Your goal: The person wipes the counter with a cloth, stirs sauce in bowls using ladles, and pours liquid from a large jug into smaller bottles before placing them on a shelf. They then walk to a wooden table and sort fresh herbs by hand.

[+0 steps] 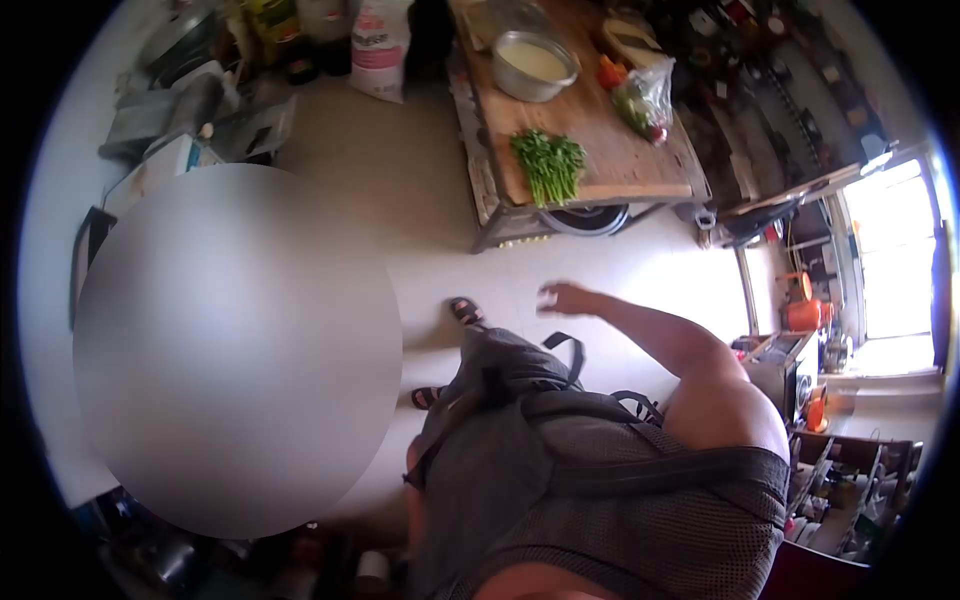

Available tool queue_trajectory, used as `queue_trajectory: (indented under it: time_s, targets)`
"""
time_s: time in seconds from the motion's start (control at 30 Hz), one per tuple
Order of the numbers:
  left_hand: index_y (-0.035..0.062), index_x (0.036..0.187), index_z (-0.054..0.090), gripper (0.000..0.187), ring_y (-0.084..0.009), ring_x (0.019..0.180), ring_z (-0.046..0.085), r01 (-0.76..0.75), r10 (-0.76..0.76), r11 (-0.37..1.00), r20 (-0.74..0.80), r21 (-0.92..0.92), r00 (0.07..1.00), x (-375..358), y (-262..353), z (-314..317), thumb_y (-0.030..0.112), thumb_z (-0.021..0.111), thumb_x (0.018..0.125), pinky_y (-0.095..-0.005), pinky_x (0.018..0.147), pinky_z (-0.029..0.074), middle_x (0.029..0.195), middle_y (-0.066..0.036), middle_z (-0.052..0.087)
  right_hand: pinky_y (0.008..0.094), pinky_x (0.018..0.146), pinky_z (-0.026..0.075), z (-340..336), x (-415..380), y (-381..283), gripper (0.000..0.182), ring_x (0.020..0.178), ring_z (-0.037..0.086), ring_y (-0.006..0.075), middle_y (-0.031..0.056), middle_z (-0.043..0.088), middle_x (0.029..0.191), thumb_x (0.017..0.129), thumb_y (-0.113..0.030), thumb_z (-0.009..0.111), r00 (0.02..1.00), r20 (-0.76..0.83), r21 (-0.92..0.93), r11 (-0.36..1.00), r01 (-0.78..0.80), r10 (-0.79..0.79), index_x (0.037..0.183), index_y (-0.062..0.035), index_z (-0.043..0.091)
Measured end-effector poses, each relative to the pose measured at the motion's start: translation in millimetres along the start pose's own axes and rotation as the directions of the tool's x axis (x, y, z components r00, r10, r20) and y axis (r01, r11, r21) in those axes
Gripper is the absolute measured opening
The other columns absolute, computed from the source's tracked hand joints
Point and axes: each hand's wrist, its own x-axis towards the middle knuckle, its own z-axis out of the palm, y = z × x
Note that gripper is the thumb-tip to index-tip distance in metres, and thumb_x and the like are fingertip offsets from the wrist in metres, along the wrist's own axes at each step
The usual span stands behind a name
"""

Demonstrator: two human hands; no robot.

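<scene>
My right hand point(567, 299) hangs over the pale floor in front of my body, below the wooden table. Its fingers are loosely bent and a little apart, with nothing visible in them. Only a bit of my left arm shows at the left edge of my clothing; the left hand is out of sight. On the table point(610, 170), a bunch of green herbs point(548, 166) lies near the front edge. Behind it stands a round metal pot point(534, 66) of pale liquid. A clear plastic bag point(644, 100) with vegetables rests to the right.
A dark round basin point(588, 219) sits under the table. A white-and-pink sack point(380, 52) stands at the top. Crowded shelves point(790, 90) and a bright window point(895, 250) are on the right. A grey blurred oval point(240, 350) hides much of the left side.
</scene>
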Motion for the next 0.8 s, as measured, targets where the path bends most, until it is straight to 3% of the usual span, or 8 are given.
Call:
queue_trajectory:
  time_s: [0.03,0.13,0.4,0.47,0.5,0.53,0.63,0.8]
  targets:
    - [-0.0027,0.111,0.065,0.039,-0.0286,0.095,0.067,0.002,-0.003,0.998,0.018,0.059,1.000,4,20,-3,0.027,0.064,0.086,-0.0362,0.086,0.050,0.101,-0.019,0.070,0.0410,0.099,0.044,-5,22,39,0.067,0.116,0.055,0.0336,0.0191,0.063,0.118,0.081,-0.054,0.069,0.976,-0.202,-0.050,0.995,-0.089,0.077,0.127,-0.0062,0.058]
    - [-0.0024,0.111,0.065,0.038,-0.0285,0.095,0.067,-0.006,0.007,0.992,-0.002,0.128,1.000,26,38,-2,0.026,0.064,0.085,-0.0363,0.086,0.050,0.101,-0.019,0.070,0.0452,0.098,0.045,-41,53,88,0.072,0.114,0.056,0.0381,0.0269,0.059,0.120,0.079,-0.052,0.071,0.727,-0.600,0.240,0.943,-0.232,0.332,0.126,-0.0001,0.055]
    - [-0.0029,0.114,0.064,0.037,-0.0263,0.096,0.067,0.113,-0.110,0.979,-0.030,0.172,0.994,82,145,67,0.025,0.063,0.089,-0.0356,0.085,0.052,0.104,-0.019,0.069,0.0495,0.102,0.036,-130,158,130,0.085,0.121,0.047,0.0424,0.0289,0.049,0.131,0.085,-0.060,0.057,0.662,-0.644,0.180,0.916,-0.357,0.384,0.143,-0.0019,0.038]
    - [-0.0036,0.116,0.062,0.036,-0.0256,0.098,0.066,0.083,-0.088,0.994,0.059,0.075,0.994,76,222,99,0.021,0.063,0.089,-0.0351,0.087,0.051,0.104,-0.018,0.069,0.0507,0.103,0.034,-131,176,118,0.089,0.123,0.044,0.0435,0.0305,0.048,0.131,0.084,-0.065,0.053,0.664,-0.637,0.125,0.903,-0.412,0.391,0.145,-0.0023,0.035]
    - [-0.0028,0.115,0.063,0.037,-0.0253,0.102,0.064,0.051,-0.035,0.986,0.103,-0.160,0.994,79,227,112,0.022,0.063,0.087,-0.0349,0.090,0.049,0.107,-0.017,0.069,0.0519,0.105,0.031,-131,179,109,0.094,0.125,0.041,0.0446,0.0322,0.046,0.132,0.084,-0.070,0.049,0.653,-0.646,0.054,0.877,-0.478,0.396,0.147,-0.0026,0.032]
    - [-0.0027,0.115,0.063,0.037,-0.0252,0.102,0.064,0.031,-0.005,0.977,0.123,-0.211,0.992,81,228,121,0.022,0.063,0.087,-0.0349,0.090,0.049,0.107,-0.017,0.069,0.0524,0.112,0.018,-138,178,98,0.098,0.136,0.026,0.0492,0.0389,0.027,0.145,0.084,-0.073,0.045,0.726,-0.532,0.120,0.887,-0.445,0.436,0.151,-0.0042,0.025]
    - [-0.0025,0.115,0.063,0.037,-0.0252,0.103,0.064,-0.029,0.034,0.999,0.121,-0.045,0.992,87,220,138,0.023,0.063,0.087,-0.0349,0.091,0.049,0.108,-0.017,0.069,0.0540,0.112,0.018,-130,192,71,0.102,0.135,0.027,0.0509,0.0393,0.025,0.146,0.083,-0.073,0.046,0.740,-0.476,0.137,0.872,-0.470,0.475,0.153,-0.0043,0.019]
    - [-0.0022,0.115,0.063,0.038,-0.0250,0.104,0.063,-0.132,0.125,0.988,0.095,0.076,0.988,97,190,134,0.023,0.063,0.087,-0.0348,0.092,0.048,0.109,-0.017,0.068,0.0468,0.102,0.035,-113,210,78,0.069,0.126,0.042,0.0393,0.0265,0.044,0.136,0.087,-0.040,0.060,0.599,-0.672,0.083,0.848,-0.523,0.435,0.144,-0.0090,0.038]
